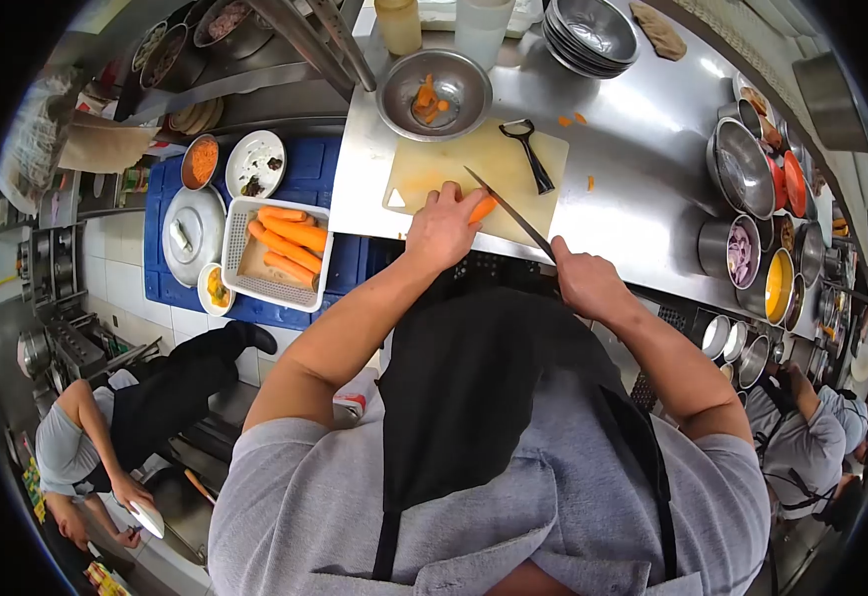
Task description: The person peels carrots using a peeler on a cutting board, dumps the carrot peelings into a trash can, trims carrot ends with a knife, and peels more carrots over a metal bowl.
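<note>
Carrot [484, 208], bright orange, partly visible

on the counter [638, 174], the cutting board [404, 194] lay directly before the person; the bowl [385, 111] sat at its far left corner, with carrot scraps [426, 99] inside. the peeler [531, 159] lay on the board's right part; the carrot [482, 210] was near its front edge, left of the knife [510, 214]. behind the bowl stood two containers [399, 25], and right of these, the bowl stack [603, 35]. to the left, the basket [317, 288] held whole carrots [287, 238], with the plate [256, 149] behind it. vessels at far right [742, 248] apparently stood in rows.
</note>
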Available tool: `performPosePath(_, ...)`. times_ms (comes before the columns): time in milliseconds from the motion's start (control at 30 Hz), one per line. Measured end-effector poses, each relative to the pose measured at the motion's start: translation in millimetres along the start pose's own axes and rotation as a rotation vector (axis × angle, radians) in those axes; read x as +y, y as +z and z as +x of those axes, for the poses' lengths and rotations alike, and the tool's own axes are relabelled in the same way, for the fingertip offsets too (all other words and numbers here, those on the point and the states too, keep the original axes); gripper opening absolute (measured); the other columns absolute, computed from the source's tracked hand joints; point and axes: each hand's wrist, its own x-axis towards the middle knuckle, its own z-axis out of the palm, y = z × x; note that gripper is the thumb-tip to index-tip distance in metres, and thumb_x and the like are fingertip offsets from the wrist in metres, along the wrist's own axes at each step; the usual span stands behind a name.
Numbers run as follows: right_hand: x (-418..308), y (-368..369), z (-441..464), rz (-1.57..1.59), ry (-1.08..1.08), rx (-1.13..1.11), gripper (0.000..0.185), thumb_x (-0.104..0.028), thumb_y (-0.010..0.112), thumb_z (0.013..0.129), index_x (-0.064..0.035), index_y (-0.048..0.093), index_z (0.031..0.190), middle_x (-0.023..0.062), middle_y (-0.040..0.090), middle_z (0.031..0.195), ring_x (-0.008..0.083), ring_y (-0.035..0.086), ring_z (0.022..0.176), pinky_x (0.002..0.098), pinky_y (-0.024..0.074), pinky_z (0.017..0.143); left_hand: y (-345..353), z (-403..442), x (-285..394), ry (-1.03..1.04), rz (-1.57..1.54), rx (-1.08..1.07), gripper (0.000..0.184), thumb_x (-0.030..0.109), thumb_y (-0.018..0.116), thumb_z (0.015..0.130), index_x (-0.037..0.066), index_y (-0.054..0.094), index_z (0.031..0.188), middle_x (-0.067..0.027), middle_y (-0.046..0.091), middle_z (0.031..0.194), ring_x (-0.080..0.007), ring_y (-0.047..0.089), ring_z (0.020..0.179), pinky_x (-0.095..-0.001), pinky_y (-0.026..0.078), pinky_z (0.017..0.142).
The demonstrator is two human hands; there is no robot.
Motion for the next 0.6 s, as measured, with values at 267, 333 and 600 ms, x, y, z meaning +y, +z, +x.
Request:
performPosePath(267, -2.7, 42.8, 54.5, 0.096, 0.002, 0.062, 0.029, -0.005, 0.053, 0.085, -0.0001, 0.042, 0.111, 0.0250, 0.068, 0.082, 0.0444, 0.068, 0.081, 0.0537, 0.0534, 0.070, 8.0, -3.2, -5.3, -0.026, -0.027, 0.025, 0.054, 0.020, 0.073, 0.082, 0.023, 0.052, 0.132, -0.0140, 0.053, 0.115, -0.0346, 0.058, 0.106, -0.0470, 0.053, 0.086)
performPosePath(333, 1.5, 46.9, 54.6, 0.119, -0.010, 0.068, 0.028, -0.008, 0.052, 0.088, -0.0007, 0.041, 0.113, 0.0255, 0.068, 0.082, 0.0454, 0.068, 0.081, 0.0546, 0.0529, 0.071, 9.2, -1.8, -2.8, -0.049, -0.060, 0.071, 0.055, 0.019, 0.072, 0.081, 0.021, 0.051, 0.132, -0.0160, 0.053, 0.115, -0.0366, 0.058, 0.107, -0.0478, 0.053, 0.087)
performPosePath(600, 19.9, 35.7, 50.5, 0.298, 0.007, 0.085, 0.029, -0.020, 0.048, 0.097, -0.0031, 0.040, 0.120, 0.0307, 0.066, 0.084, 0.0498, 0.064, 0.083, 0.0582, 0.0490, 0.078, -51.5, -7.3, -7.4, -0.160, -0.659, 0.270, 0.057, 0.014, 0.077, 0.076, 0.006, 0.049, 0.126, -0.0195, 0.061, 0.111, -0.0365, 0.064, 0.101, -0.0404, 0.052, 0.088)
